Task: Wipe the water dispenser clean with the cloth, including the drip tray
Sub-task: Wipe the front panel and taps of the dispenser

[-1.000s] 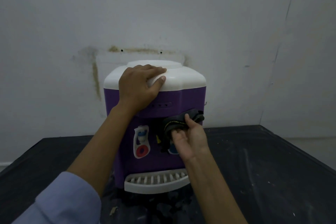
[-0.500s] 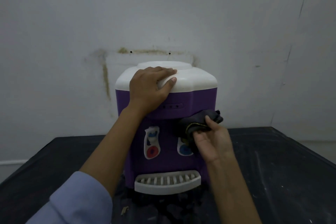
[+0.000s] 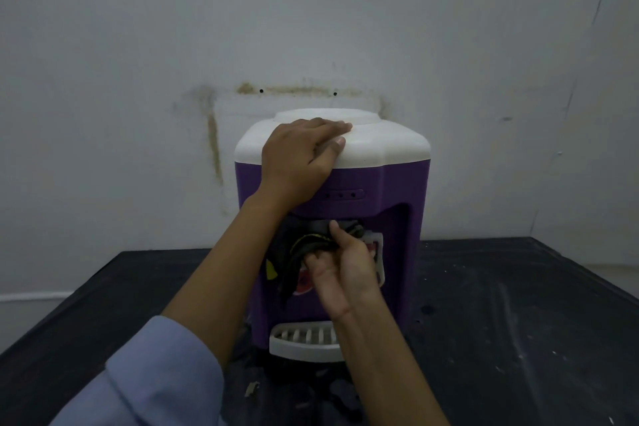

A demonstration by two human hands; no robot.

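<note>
Head cam, big to small. Grey-white wall (image 3: 138, 28) fills the top half, 9 thru 3 o'clock, w/ a brown stain (image 3: 214, 145) running down at 10 o'clock of the dispenser.

Black table (image 3: 518, 322) takes the bottom, 3 to 9 via 6. It's scuffed, w/ pale specks on the 4 o'clock side.

Water dispenser (image 3: 397, 190) stands upright at the back of the table, frame centre. Purple body, white lid (image 3: 390, 145) on top.

My left forearm comes in from 7 o'clock, blue sleeve (image 3: 155, 380) pushed up. Right forearm comes in from 5 o'clock, bare.

Left hand (image 3: 297, 156) lies palm-down on the lid's 9 o'clock side. Fingers are flat over the front edge, thumb along the rim, gripping nothing.

Right hand (image 3: 345, 270) is in the tap recess on the front face, fingers and thumb curled round the cloth (image 3: 304, 245). Cloth is dark and bunched, pressed to the front just under the recess's upper edge. A tail hangs toward 7 o'clock. Can't tell what it touches behind.

Drip tray (image 3: 301, 342) sits at the dispenser base, 6 o'clock. It's white and slotted, w/ its 3 o'clock half hidden by my right wrist. Cloth is well apart from it.

White tap plate (image 3: 377, 252) w/ red peeks out at 3 o'clock of my right hand.

Row of 3 indicator dots (image 3: 340, 195) sits on the purple band btwn lid and recess.

Pale scrap (image 3: 251, 388) lies on the table at 7 o'clock of the tray.

Two dark holes (image 3: 261, 91) in the wall above the lid, at 11 and 12 o'clock.
</note>
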